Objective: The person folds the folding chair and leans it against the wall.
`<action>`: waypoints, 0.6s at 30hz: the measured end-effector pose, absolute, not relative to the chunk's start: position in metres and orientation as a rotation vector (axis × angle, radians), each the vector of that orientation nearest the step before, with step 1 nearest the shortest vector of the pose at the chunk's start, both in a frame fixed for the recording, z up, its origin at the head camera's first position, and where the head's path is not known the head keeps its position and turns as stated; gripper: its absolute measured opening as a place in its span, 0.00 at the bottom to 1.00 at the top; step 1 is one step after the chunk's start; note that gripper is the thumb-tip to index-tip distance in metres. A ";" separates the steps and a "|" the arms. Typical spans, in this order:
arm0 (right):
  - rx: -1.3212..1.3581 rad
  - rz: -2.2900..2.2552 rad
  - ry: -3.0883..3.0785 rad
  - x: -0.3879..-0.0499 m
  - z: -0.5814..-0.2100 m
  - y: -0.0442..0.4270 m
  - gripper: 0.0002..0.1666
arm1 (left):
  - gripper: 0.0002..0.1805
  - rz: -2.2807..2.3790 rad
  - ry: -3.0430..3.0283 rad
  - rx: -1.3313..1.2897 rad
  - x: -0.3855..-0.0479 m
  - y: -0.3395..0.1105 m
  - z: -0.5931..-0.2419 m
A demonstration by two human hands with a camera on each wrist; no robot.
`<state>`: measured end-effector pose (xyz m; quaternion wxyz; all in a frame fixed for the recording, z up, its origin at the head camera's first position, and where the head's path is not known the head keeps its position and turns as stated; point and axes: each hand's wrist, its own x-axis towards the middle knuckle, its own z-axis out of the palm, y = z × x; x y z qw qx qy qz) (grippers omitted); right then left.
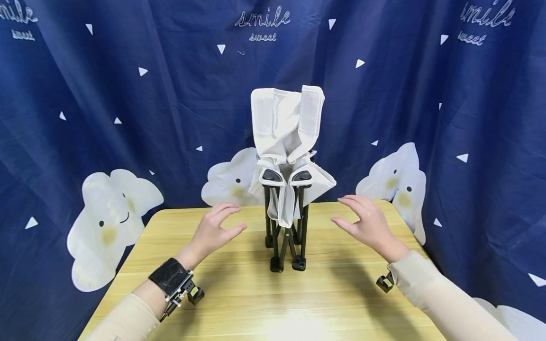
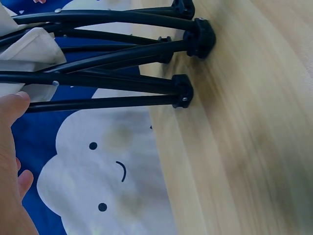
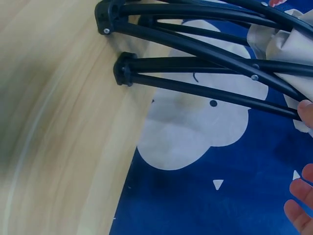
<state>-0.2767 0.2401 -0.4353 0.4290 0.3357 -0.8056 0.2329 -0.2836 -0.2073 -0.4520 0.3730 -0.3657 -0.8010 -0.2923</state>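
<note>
A folded frame with white fabric (image 1: pixel 286 123) and black legs (image 1: pixel 275 237) stands upright on the wooden table, its feet on the tabletop. To its left the left hand (image 1: pixel 215 229) hovers with fingers extended and thumb apart, touching nothing. On the other side the right hand (image 1: pixel 367 222) is held up the same way, a gap between it and the fabric. The left wrist view shows black tubes (image 2: pixel 107 58) with part of the left hand (image 2: pixel 12 161) at the edge. In the right wrist view, crossed tubes (image 3: pixel 205 49) appear beside fingertips (image 3: pixel 302 196) of the right hand.
The wooden table (image 1: pixel 239 303) extends under both forearms. Behind it hangs a dark blue curtain (image 1: pixel 179 94) with white clouds, small triangles and lettering, and it also runs along both sides. Each wrist carries a small camera.
</note>
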 end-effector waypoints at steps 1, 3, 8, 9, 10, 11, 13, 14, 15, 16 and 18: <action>0.837 0.584 -2.012 -0.277 -0.437 0.240 0.30 | 0.28 -0.745 -2.053 -0.934 -0.283 -0.208 -0.454; 0.835 0.585 -2.015 -0.276 -0.440 0.241 0.31 | 0.28 -0.743 -2.054 -0.930 -0.282 -0.209 -0.458; 0.832 0.570 -2.021 -0.275 -0.447 0.243 0.31 | 0.28 -0.762 -2.063 -0.933 -0.280 -0.210 -0.467; 0.830 0.572 -2.024 -0.274 -0.448 0.243 0.31 | 0.28 -0.765 -2.064 -0.933 -0.279 -0.210 -0.469; 0.833 0.567 -2.025 -0.274 -0.449 0.243 0.31 | 0.28 -0.767 -2.071 -0.931 -0.279 -0.211 -0.471; 0.836 0.567 -2.025 -0.274 -0.449 0.243 0.31 | 0.28 -0.768 -2.080 -0.928 -0.278 -0.211 -0.472; 0.846 0.568 -2.026 -0.273 -0.450 0.244 0.32 | 0.28 -0.776 -2.098 -0.921 -0.277 -0.211 -0.475; 0.851 0.562 -2.026 -0.273 -0.450 0.244 0.32 | 0.28 -0.772 -2.095 -0.921 -0.277 -0.211 -0.477; 0.853 0.563 -2.029 -0.272 -0.451 0.244 0.32 | 0.28 -0.772 -2.101 -0.918 -0.277 -0.211 -0.478; 0.858 0.558 -2.028 -0.272 -0.451 0.244 0.32 | 0.28 -0.775 -2.109 -0.914 -0.276 -0.211 -0.479; 0.852 0.561 -2.043 -0.271 -0.454 0.245 0.32 | 0.28 -0.778 -2.113 -0.914 -0.276 -0.211 -0.482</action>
